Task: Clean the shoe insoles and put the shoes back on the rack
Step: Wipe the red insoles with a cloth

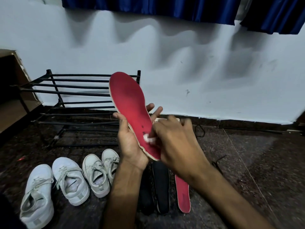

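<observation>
Nothing legible anywhere, folks. The raised red insole [130,103] shows dark specks towards its heel end, too small to read. The second insole [183,194], lying at near right, carries a faint dark print near its heel, all blur. Inside one white shoe [71,180] at near left sits a dark mark, no letters to make out.

Quick count: four white shoes [37,195] [71,180] [96,176] [110,160], two red insoles [130,104] [182,195], one black insole [161,187] for sure, maybe a second, too dark to tell. One shoe rack [74,93], two blue curtains [148,7] [277,14], one white wad [147,138].
</observation>
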A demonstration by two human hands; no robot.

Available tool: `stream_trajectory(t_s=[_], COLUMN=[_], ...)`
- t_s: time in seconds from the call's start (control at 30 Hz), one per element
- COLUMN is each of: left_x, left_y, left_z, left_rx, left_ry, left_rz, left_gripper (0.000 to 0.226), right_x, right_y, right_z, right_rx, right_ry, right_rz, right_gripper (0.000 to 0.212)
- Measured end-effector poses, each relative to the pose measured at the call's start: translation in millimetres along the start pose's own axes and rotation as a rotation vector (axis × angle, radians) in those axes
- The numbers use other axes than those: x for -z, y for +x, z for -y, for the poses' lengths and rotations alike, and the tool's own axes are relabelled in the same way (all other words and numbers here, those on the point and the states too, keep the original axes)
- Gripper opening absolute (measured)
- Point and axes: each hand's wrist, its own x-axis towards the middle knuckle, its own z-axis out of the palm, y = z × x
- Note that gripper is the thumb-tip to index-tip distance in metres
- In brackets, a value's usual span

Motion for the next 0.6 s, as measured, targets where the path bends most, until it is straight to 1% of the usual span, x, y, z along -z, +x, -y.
stream_trajectory(t_s=[0.07,0.1,0.13,0.2,0.23,0.33,0.4,0.43,0.47,0.5,0.57,0.6], left_x=[5,5,4,-1,-3,-6,-10,-11,-9,-8,-2,0], left_y=[2,2,1,-3,-5,-7,-8,-8,-7,-5,-2,-1], left_z=[-6,-7,-6,-1,3,11,12,11,10,9,8,9], left_rx=[-0.083,-0.086,-0.05,0.091,0.129,0.111,0.094,0.093,0.091,0.088,0.066,0.054], left_ry=[-0.029,-0.038,-0.05,-0.085,-0.063,-0.02,-0.013,-0.017,-0.009,0.005,0.035,0.045], left_rz=[0.017,0.035,0.054,0.086,0.074,0.024,0.014,0.019,0.017,0.019,0.009,-0.001], left_gripper=[0.077,0.077,0.078,0.08,0.082,0.081,0.076,0.075,0.074,0.073,0.07,0.069], right_x=[-3,-5,-6,-8,-7,-5,-3,-3,-1,2,10,14], right_y=[-26,-31,-29,-12,0,32,41,40,36,30,22,21], right_z=[5,5,4,1,0,-10,-16,-18,-21,-24,-32,-34], right_rx=[0.022,0.033,0.046,0.061,0.061,0.03,0.004,-0.002,-0.015,-0.044,-0.125,-0.145], right_ry=[0.166,0.192,0.175,0.075,0.015,-0.124,-0.147,-0.107,-0.015,0.131,0.426,0.458], right_rz=[0.091,0.091,0.066,-0.014,-0.056,-0.14,-0.186,-0.197,-0.206,-0.228,-0.347,-0.408], right_gripper=[0.028,0.027,0.025,0.021,0.02,0.023,0.023,0.021,0.017,0.013,0.012,0.016])
